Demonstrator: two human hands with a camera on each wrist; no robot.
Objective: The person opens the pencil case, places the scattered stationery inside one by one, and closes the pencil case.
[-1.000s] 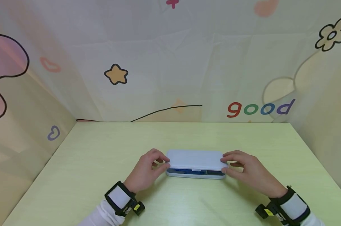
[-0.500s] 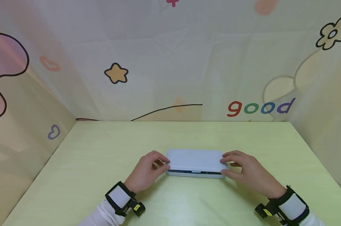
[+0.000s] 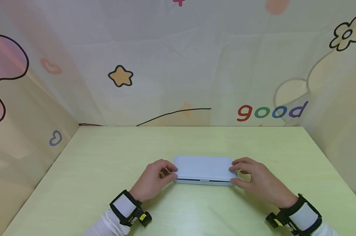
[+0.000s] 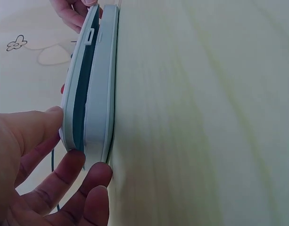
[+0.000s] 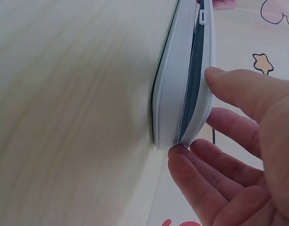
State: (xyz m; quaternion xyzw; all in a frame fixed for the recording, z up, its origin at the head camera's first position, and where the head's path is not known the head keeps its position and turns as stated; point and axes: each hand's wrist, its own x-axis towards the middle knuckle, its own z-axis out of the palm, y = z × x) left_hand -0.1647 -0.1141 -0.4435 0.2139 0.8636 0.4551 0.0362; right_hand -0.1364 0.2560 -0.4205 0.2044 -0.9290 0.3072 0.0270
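A pale, long plastic pencil case [image 3: 204, 166] lies on the table, its hinged lid lowered to a narrow gap along the front. In the head view my left hand [image 3: 152, 180] holds the lid's left end, thumb at the front corner. My right hand [image 3: 258, 179] grips the opposite end the same way. The left wrist view shows the thumb on the lid [image 4: 74, 101] and fingertips at the end of the case. A small latch tab [image 5: 202, 17] hangs from the lid's front edge in the right wrist view. Dark shadow fills the gap, hiding the inside.
The light wood-grain table [image 3: 130, 141] extends around the case on every side. Printed cloth walls [image 3: 166, 65] with star, flower and "good" lettering enclose it at the back and sides. Each wrist wears a black strap with a small camera [image 3: 144, 217].
Both hands have brought the pencil case lid down; the front gap has shrunk from wide, with blue contents showing, to a thin dark line. The case stays in place.
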